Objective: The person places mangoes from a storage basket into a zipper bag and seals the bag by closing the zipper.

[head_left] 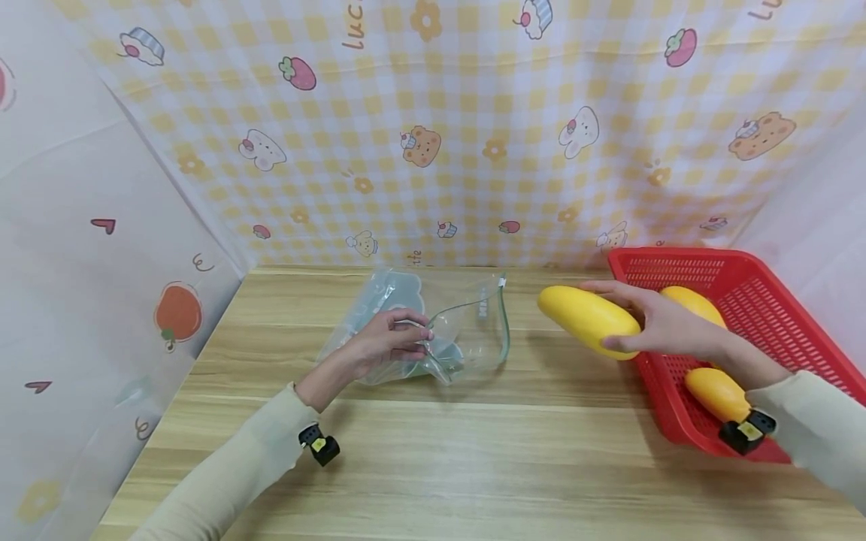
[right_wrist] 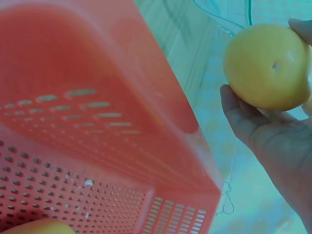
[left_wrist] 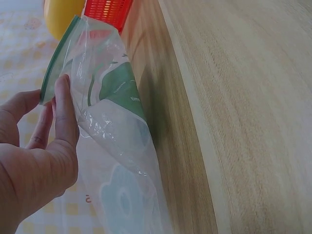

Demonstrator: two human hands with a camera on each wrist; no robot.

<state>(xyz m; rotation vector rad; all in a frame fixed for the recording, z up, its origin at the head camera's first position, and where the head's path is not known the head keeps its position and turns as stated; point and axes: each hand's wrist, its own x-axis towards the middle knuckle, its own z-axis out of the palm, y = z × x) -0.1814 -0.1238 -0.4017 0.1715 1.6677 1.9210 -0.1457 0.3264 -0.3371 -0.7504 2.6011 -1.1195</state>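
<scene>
My right hand [head_left: 652,319] grips a long, smooth yellow fruit that looks like a mango [head_left: 585,315], held above the table by the basket's left rim. In the right wrist view, the rounded end of this mango [right_wrist: 265,68] shows a small pale spot. A clear zip bag [head_left: 473,346] with a green zip edge and printed pale shapes lies at the middle of the table, its mouth spread toward the right. At that mouth, my left hand [head_left: 389,342] pinches the bag's edge; the green zip [left_wrist: 58,58] runs by the fingertips in the left wrist view.
A red perforated basket [head_left: 764,270] stands on the right. Inside it lie more yellow fruits, one at the back [head_left: 697,304] and another nearer the front [head_left: 717,394]. The wooden table [head_left: 473,466] ends at a checked, patterned cloth [head_left: 460,195] behind.
</scene>
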